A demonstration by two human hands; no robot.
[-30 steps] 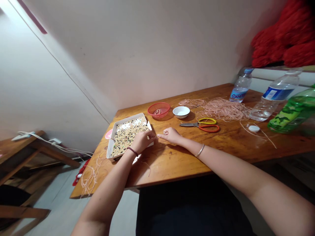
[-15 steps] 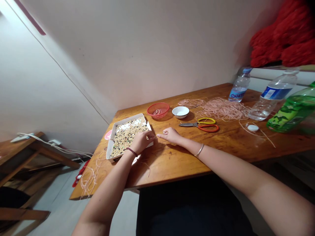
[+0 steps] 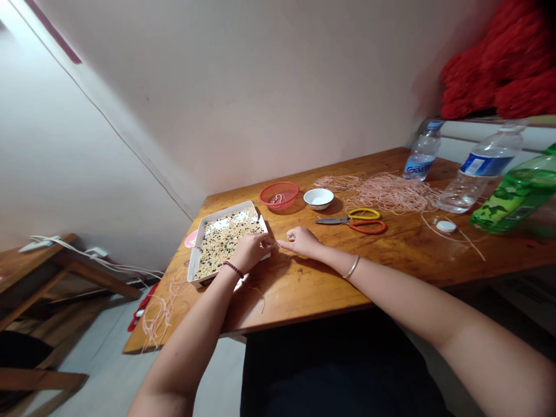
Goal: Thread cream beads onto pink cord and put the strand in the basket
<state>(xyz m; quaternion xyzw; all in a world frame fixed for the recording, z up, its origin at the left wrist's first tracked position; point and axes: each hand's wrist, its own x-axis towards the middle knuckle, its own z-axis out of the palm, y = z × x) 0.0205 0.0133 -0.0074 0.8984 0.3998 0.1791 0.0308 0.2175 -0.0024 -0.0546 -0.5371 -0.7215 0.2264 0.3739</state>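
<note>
A white rectangular tray [image 3: 197, 243] full of small mixed beads sits on the wooden table [image 3: 391, 255]. My left hand [image 3: 249, 249] rests at the tray's near right corner, its fingers pinched together over the rim. My right hand [image 3: 302, 240] lies just to the right of it, fingers curled in a pinch that points at the left hand. What the fingertips hold is too small to make out. A thin pale string [image 3: 258, 292] trails on the table below my left wrist.
A red mesh basket [image 3: 279, 194] and a small white bowl [image 3: 318, 198] stand behind the tray. Scissors [image 3: 354, 220] with yellow and orange handles lie to the right. A heap of pink strings [image 3: 386, 194], three bottles [image 3: 478, 176] and a cap [image 3: 446, 226] fill the far right.
Both hands stay at the tray's corner; the fingertips have drawn slightly closer together. Nothing else has moved.
</note>
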